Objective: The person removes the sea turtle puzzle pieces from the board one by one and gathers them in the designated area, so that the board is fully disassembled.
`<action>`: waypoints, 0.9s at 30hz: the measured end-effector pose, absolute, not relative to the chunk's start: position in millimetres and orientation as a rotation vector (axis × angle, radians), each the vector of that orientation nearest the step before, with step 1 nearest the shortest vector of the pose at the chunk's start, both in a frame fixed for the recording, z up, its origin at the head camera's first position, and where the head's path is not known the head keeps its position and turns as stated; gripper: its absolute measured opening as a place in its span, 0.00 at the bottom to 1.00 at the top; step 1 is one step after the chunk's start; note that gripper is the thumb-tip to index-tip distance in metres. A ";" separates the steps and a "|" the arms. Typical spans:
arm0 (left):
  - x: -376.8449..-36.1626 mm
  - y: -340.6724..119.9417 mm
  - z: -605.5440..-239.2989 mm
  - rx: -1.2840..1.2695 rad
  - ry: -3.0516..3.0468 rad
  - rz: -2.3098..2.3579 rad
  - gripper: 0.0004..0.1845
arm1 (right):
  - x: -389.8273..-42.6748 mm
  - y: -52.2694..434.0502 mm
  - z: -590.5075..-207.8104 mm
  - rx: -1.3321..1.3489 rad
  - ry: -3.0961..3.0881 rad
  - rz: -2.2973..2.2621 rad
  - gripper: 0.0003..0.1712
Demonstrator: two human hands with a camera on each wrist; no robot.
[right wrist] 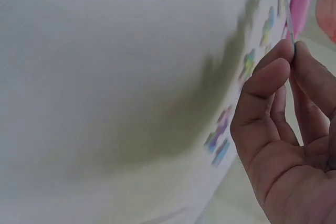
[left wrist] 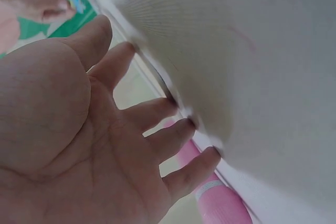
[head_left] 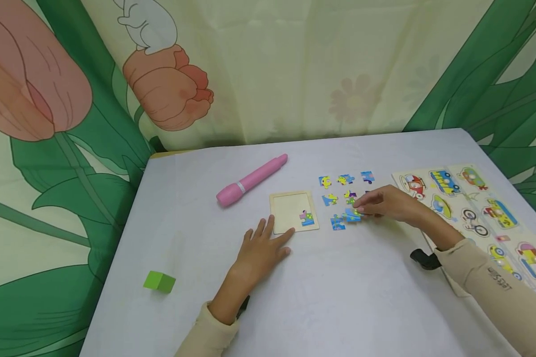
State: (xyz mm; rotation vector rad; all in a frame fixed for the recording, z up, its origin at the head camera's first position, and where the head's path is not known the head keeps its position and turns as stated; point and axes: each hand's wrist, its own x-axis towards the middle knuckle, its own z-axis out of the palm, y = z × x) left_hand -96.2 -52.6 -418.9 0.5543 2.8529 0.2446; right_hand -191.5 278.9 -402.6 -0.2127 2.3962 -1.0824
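Note:
My right hand [head_left: 386, 202] pinches a blue jigsaw piece [head_left: 352, 214] between thumb and fingertips, lifted off the table. In the right wrist view the jigsaw piece [right wrist: 289, 18] shows edge-on as a thin sliver. More loose pieces lie under and around this hand, among them a yellow-and-blue piece [head_left: 329, 199] and a blue piece [head_left: 337, 222]. To their left is a small wooden puzzle tray [head_left: 290, 210] with one piece [head_left: 306, 218] in its lower right corner. My left hand [head_left: 261, 253] has its fingers spread, and fingertips touch the tray's near left edge.
A pink pen-shaped toy [head_left: 252, 181] lies behind the tray. On the right is a wooden board [head_left: 464, 191] with pictures of vehicles, partly under my right forearm. A green block [head_left: 159, 281] sits at the left. A printed curtain [head_left: 286, 74] hangs behind the white table [head_left: 330, 297].

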 end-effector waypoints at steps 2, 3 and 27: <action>-96.1 -52.9 -419.7 0.551 2.850 0.246 0.26 | -188.4 287.3 -404.4 -0.192 2.389 -1.067 0.12; -96.0 -53.0 -420.1 0.550 2.849 0.247 0.26 | -186.9 290.1 -405.3 -0.192 2.389 -1.061 0.12; -96.5 -52.8 -424.4 0.534 2.840 0.262 0.27 | -172.6 279.4 -414.6 -0.393 2.717 -0.794 0.05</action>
